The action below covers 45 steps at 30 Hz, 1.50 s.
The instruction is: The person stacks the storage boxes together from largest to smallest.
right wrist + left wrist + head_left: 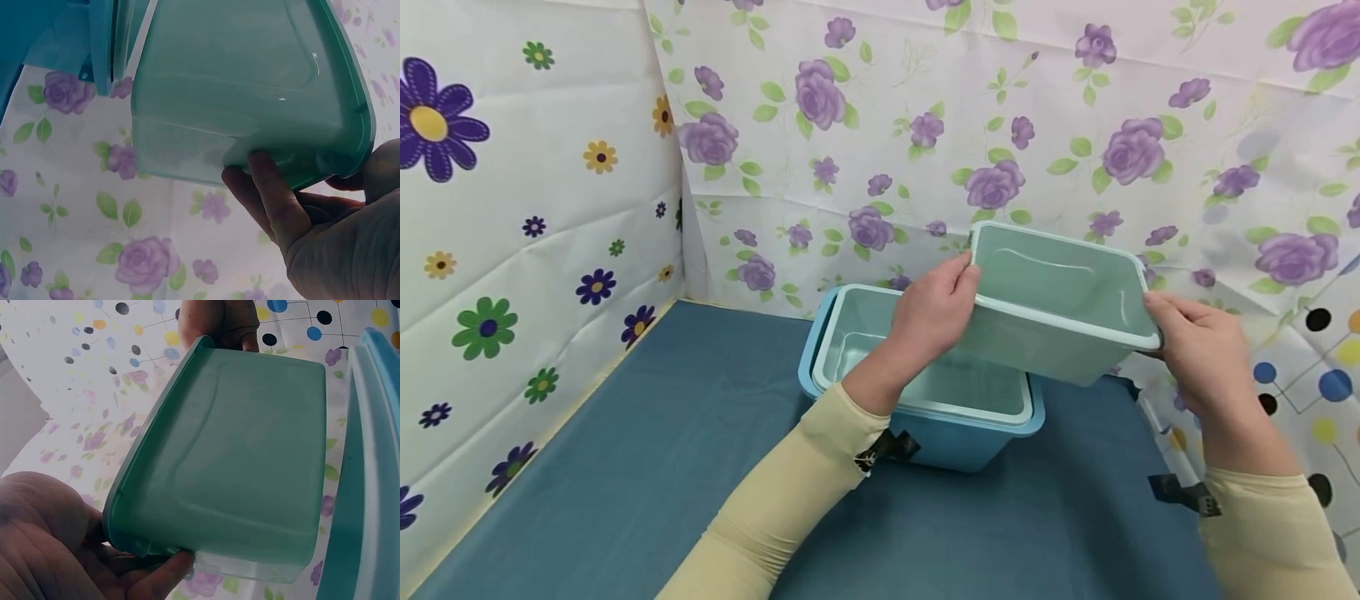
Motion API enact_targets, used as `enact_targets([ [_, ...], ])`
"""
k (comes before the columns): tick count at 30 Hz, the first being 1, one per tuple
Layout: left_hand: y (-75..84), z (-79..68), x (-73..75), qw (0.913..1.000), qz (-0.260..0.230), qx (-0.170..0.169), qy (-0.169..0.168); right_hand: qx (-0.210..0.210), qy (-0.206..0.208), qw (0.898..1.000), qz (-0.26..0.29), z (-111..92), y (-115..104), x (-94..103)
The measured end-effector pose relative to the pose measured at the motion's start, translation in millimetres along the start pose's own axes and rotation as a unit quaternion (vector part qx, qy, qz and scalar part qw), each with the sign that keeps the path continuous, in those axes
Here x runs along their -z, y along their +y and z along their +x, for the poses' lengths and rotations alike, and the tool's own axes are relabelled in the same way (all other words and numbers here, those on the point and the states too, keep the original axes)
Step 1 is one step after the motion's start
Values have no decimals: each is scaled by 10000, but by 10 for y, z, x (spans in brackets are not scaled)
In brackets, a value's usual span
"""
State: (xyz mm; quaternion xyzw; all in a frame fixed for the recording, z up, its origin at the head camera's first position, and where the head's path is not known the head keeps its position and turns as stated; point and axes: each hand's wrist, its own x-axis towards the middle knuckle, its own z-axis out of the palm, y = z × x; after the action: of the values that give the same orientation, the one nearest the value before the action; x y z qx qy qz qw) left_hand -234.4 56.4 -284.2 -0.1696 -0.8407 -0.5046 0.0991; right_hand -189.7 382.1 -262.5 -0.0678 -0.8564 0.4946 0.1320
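Both hands hold a translucent pale green plastic bin point(1052, 333) by its two short ends, raised and tilted with its opening toward the head camera. My left hand point(936, 302) grips the left end at the rim, thumb on top and fingers beneath, as the left wrist view point(56, 544) also has it. At the opposite end my right hand point(1210, 358) pinches the rim, its fingertips point(269, 181) against the outer wall. Below and to the left stands a blue bin point(955, 446) with another pale green bin point(865, 333) nested inside it. The held bin overlaps their back right part.
Dark blue cloth point(700, 400) covers the table. Behind it hangs a sheet with purple roses point(820, 92); a flowered sheet point(550, 275) is at the left and a dotted sheet point(1307, 375) at the right. Black straps point(895, 446) stick out from the sleeves.
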Motion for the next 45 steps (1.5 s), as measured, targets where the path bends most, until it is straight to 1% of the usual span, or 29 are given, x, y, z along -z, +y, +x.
enact_targets([
  [7, -55, -39, 164, 9999, -112, 27, -72, 114, 43, 9996, -259, -25, -63, -135],
  [14, -122, -73, 279, 9998, -155, 66, -44, 192, 24, 9995, -268, -49, -133, -246],
  [19, -144, -105, 350, 9995, -304, 58, -64, 205, 146, 9987, -432, -76, -180, -326],
  [24, -173, -140, 410, 9994, -349, 48, 37, 224, 227, 9971, -698, -95, -230, -396],
  [26, -187, -150, 435, 9994, -308, 78, 162, 266, 213, 9964, -775, -96, -254, -436],
  [31, -225, -172, 490, 9990, -247, 113, 355, 323, 190, 9961, -800, -94, -316, -530],
  [37, -249, -215, 565, 9990, -197, 180, 352, 320, 43, 9964, -785, -101, -373, -581],
  [41, -260, -248, 608, 9992, -150, 132, 339, 442, 0, 9955, -836, -109, -384, -598],
  [45, -279, -270, 642, 9990, -212, 76, 394, 512, -37, 9943, -938, -117, -388, -614],
])
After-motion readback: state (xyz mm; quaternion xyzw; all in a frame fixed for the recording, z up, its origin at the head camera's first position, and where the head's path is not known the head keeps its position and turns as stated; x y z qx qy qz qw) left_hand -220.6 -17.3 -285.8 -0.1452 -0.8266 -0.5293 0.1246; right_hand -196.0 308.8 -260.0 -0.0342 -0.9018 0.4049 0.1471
